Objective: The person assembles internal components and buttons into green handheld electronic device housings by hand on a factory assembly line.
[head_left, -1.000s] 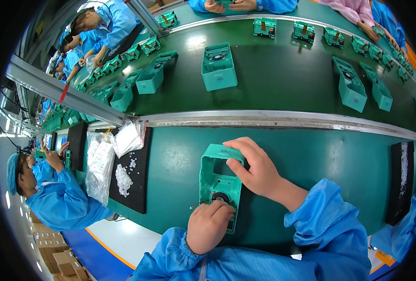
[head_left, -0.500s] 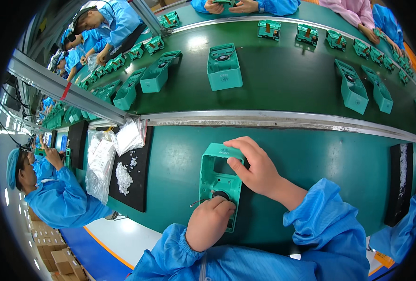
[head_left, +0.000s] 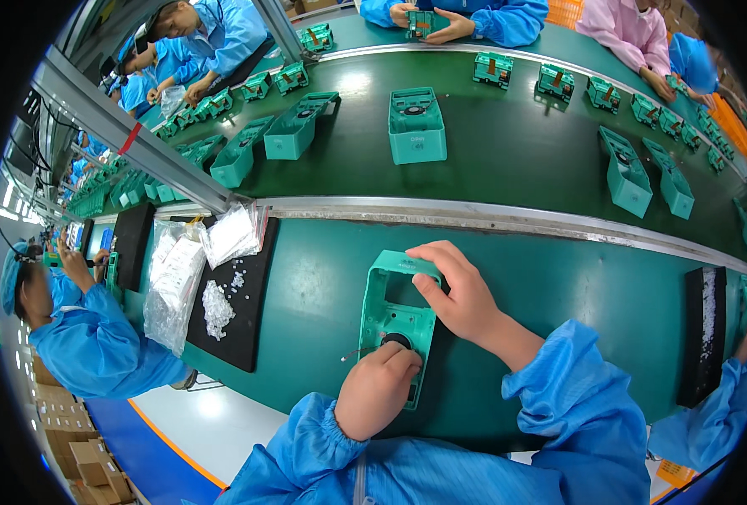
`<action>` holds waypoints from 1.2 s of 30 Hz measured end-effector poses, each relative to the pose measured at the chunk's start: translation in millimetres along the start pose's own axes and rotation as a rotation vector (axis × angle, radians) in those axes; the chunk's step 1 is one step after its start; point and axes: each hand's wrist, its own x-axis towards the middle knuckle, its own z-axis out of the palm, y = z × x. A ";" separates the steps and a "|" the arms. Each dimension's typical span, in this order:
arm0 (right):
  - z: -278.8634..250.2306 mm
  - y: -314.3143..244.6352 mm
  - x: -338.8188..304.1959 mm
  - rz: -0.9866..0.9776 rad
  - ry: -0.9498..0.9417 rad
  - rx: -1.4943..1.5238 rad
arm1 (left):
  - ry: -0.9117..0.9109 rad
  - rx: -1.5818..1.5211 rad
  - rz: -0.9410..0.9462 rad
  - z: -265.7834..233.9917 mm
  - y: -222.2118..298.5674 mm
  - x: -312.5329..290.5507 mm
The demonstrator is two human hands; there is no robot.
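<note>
A green plastic housing (head_left: 377, 290), open side up, lies on the green bench right in front of me. My right hand (head_left: 468, 301) grips its far right corner, thumb over the inner rim and fingers on the outside. Lower in the shell sits a round black speaker (head_left: 398, 340). My left hand (head_left: 377, 389) is closed over it with the fingertips pressed together, which hides part of the speaker and the near end of the shell. A thin wire with a small white connector (head_left: 345, 358) sticks out beyond the shell's left rim.
To the left, a black mat (head_left: 246, 324) bears small clear pieces (head_left: 216, 310) and plastic bags (head_left: 174, 286). Another black tray (head_left: 703, 337) lies right. Beyond a metal rail (head_left: 491, 216), more housings (head_left: 418, 126) and green assemblies (head_left: 493, 69) stand on the line. Co-workers sit around.
The view has shifted slightly. Both my hands keep nearly the same places on the housing and speaker. Across the line, a co-worker's hands have brought a green assembly further into view.
</note>
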 end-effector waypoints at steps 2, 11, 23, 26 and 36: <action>0.5 -5.8 1.6 0.043 -0.011 0.050 | 0.060 0.086 0.027 3.4 0.8 -3.3; -9.5 -28.9 34.5 -0.415 -0.097 -0.620 | 0.075 0.015 -0.001 9.1 -10.1 1.2; -11.9 -19.4 50.9 -0.804 -0.524 -1.002 | 0.278 0.052 0.277 1.8 -9.1 -10.7; -65.9 -25.6 48.3 -0.101 -0.508 -0.974 | 0.406 0.073 0.227 -36.3 -14.9 -28.2; -217.7 83.4 89.7 0.700 0.311 -1.002 | 0.737 0.238 -0.217 -78.7 -96.6 -56.1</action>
